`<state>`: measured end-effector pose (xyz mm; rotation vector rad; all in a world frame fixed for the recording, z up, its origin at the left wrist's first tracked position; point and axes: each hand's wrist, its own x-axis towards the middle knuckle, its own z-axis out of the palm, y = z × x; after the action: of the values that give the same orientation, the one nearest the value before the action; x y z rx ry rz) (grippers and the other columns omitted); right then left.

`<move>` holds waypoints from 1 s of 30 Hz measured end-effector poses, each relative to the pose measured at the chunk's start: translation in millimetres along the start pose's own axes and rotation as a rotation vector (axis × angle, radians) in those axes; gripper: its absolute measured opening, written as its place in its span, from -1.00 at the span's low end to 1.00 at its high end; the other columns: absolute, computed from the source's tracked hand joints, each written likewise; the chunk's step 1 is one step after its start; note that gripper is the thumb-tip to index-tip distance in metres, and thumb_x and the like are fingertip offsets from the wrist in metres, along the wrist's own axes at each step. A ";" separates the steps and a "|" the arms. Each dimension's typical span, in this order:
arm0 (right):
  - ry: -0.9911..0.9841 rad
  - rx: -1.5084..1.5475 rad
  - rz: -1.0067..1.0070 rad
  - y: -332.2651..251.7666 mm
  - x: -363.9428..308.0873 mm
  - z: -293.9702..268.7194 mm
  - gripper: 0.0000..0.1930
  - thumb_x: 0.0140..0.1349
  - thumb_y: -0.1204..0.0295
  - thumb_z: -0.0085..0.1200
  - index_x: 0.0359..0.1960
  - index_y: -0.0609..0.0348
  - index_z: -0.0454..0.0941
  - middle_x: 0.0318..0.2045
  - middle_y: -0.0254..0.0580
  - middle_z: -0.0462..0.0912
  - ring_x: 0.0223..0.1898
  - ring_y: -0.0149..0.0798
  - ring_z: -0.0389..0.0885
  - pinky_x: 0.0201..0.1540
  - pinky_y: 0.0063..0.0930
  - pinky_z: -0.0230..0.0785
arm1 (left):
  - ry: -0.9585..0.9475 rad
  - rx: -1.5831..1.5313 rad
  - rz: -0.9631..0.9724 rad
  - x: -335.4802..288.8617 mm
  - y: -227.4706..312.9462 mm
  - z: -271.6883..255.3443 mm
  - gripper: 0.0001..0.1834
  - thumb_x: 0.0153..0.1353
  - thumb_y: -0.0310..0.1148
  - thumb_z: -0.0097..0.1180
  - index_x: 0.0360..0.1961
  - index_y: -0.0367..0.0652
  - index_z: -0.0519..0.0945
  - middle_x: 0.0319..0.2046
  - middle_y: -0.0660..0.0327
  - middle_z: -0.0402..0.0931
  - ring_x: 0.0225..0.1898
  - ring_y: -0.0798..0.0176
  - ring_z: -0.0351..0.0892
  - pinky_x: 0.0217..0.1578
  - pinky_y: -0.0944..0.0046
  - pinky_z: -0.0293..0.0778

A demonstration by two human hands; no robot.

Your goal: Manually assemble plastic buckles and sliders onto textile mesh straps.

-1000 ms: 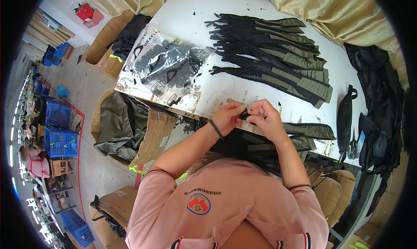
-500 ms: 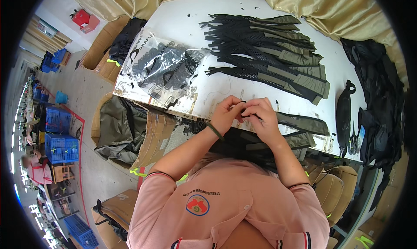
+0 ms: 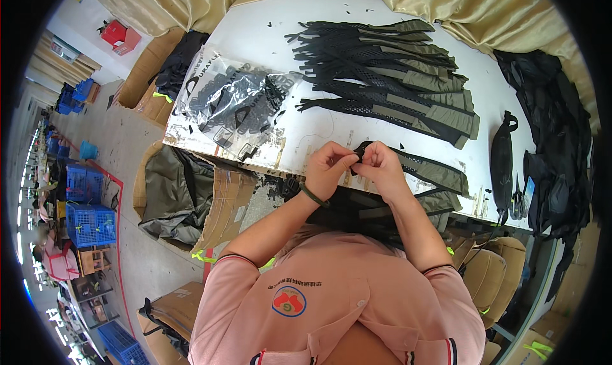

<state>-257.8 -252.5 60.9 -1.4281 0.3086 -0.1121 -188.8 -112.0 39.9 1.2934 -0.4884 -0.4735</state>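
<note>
Close together at the table's front edge, my left hand (image 3: 325, 171) and my right hand (image 3: 384, 169) both pinch a small black piece (image 3: 361, 150), perhaps a buckle with webbing; its details are too small to tell. From behind my right hand a strap of black mesh and olive fabric (image 3: 440, 171) runs off to the right across the table. Below it another olive and black strap (image 3: 437, 201) lies over the edge, by dark fabric near my lap. Beyond my hands, several similar mesh straps (image 3: 398, 78) are laid in an overlapping row.
A clear plastic bag of black buckles (image 3: 236, 97) lies on the white table (image 3: 306, 132) at left. On the right are a black pouch-like piece (image 3: 502, 164), scissors (image 3: 519, 206) and piled black fabric (image 3: 551, 123). A cardboard box (image 3: 223, 206) with olive fabric stands left of the table.
The black piece now stands up higher between my fingertips. My right hand has turned slightly, and the strap behind it has shifted left. The camera view has moved a little.
</note>
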 end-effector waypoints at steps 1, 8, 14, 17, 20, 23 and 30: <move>0.000 0.001 0.001 0.3 -0.6 -0.7 -0.75 -0.02 0.69 0.17 -0.42 0.16 0.33 -0.58 -0.44 0.43 -0.53 -0.61 0.38 -0.50 -0.74 0.23 | 0.000 0.000 -0.001 -0.9 0.1 -0.9 -0.92 0.16 -0.54 0.12 -0.31 -0.24 0.50 -0.39 0.29 0.55 -0.36 0.47 0.49 -0.30 0.47 0.43; 0.095 0.426 0.039 -2.6 -9.9 3.6 -0.81 0.07 0.68 0.10 -0.39 0.16 0.35 -0.53 -0.37 0.49 -0.47 -0.49 0.51 -0.39 -0.67 0.38 | -0.175 0.069 0.227 -3.7 -0.2 -0.3 -0.73 0.08 -0.62 0.16 -0.18 -0.22 0.45 -0.19 0.21 0.43 -0.16 0.36 0.43 -0.16 0.38 0.41; -0.036 0.271 0.089 -18.5 -9.6 -10.3 -0.87 0.20 0.53 0.02 -0.22 0.25 0.46 -0.45 -0.36 0.53 -0.46 -0.53 0.47 -0.37 -0.66 0.37 | -0.286 0.280 0.325 -0.7 10.4 -6.2 -0.67 0.02 -0.65 0.18 -0.18 -0.17 0.44 -0.21 0.24 0.38 -0.20 0.33 0.40 -0.20 0.36 0.39; -0.068 -0.160 -0.023 -22.6 -10.1 -12.0 -0.87 0.22 0.49 0.02 -0.24 0.28 0.50 -0.43 -0.37 0.54 -0.43 -0.56 0.46 -0.36 -0.67 0.34 | -0.316 0.449 0.350 -1.8 13.7 -6.3 -0.68 0.01 -0.66 0.16 -0.20 -0.17 0.43 -0.23 0.24 0.37 -0.23 0.34 0.39 -0.24 0.37 0.38; -0.086 -0.260 -0.020 -17.7 -8.4 -12.9 -0.87 0.21 0.47 0.02 -0.28 0.29 0.50 -0.42 -0.36 0.56 -0.40 -0.58 0.46 -0.36 -0.68 0.33 | -0.354 0.357 0.277 -3.7 8.3 -7.5 -0.70 0.02 -0.67 0.16 -0.23 -0.17 0.42 -0.27 0.26 0.37 -0.26 0.36 0.39 -0.29 0.39 0.38; -0.142 -0.146 0.044 -17.2 -4.9 -20.2 -0.85 0.20 0.46 0.04 -0.26 0.29 0.50 -0.44 -0.35 0.57 -0.40 -0.56 0.47 -0.34 -0.67 0.34 | -0.383 0.066 -0.013 -12.2 14.3 -5.5 -0.76 0.04 -0.63 0.16 -0.28 -0.17 0.43 -0.36 0.28 0.39 -0.40 0.35 0.41 -0.38 0.39 0.39; 0.338 -1.226 -0.474 -12.5 61.0 -115.6 -0.43 0.02 0.32 0.19 0.10 0.15 0.33 0.17 0.03 0.29 0.22 0.06 0.20 0.24 -0.19 0.06 | -0.019 -0.390 -0.723 -56.6 0.3 -84.1 -0.83 0.13 -0.48 0.13 -0.27 -0.13 0.42 -0.44 0.30 0.42 -0.58 0.39 0.39 -0.58 0.42 0.31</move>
<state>-230.1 -380.5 51.7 -2.6958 0.3168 -0.6366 -185.0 -13.0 18.7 1.0548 0.0823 -1.1237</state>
